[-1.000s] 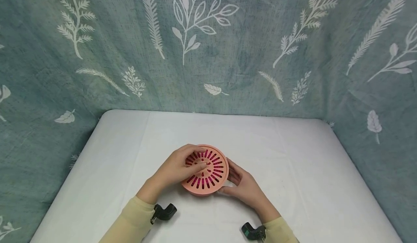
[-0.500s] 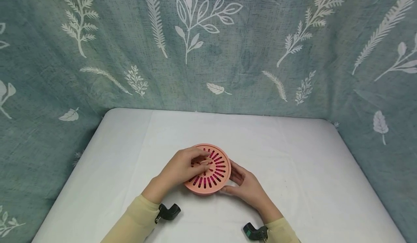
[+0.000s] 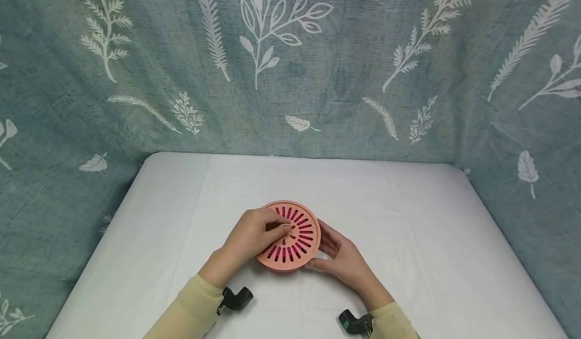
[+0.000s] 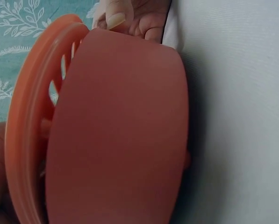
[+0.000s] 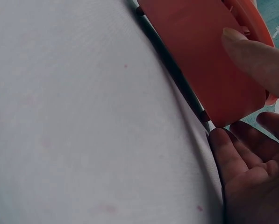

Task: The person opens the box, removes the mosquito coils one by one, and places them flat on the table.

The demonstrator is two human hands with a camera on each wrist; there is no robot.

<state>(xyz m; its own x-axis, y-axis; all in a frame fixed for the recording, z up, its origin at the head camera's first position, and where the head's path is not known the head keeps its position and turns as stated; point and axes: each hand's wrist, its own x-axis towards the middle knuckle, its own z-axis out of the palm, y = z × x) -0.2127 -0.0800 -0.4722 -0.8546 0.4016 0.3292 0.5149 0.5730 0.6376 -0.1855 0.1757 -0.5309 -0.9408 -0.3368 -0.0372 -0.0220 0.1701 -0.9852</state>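
Curtain behind table's far edge; toward near edge, slotted lid pinched by, partly hidden under left hand; round box in grip of right hand.

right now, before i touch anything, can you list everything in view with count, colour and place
slotted lid: one, coral, above the round box, with a gap between them in the left wrist view
round box: one, coral red, between the hands
small feet: at least two, dark, under the box
table cover: one, white, below everything
reddish specks: a few, on the cover
leaf-print cloth: teal and white, behind and beside the table, pieces uncountable
wrist cameras: two, black, one per cuff
sleeves: two, pale yellow, on the forearms
left hand: one, bare, pinching at the lid's centre
right hand: one, bare, gripping the box's side
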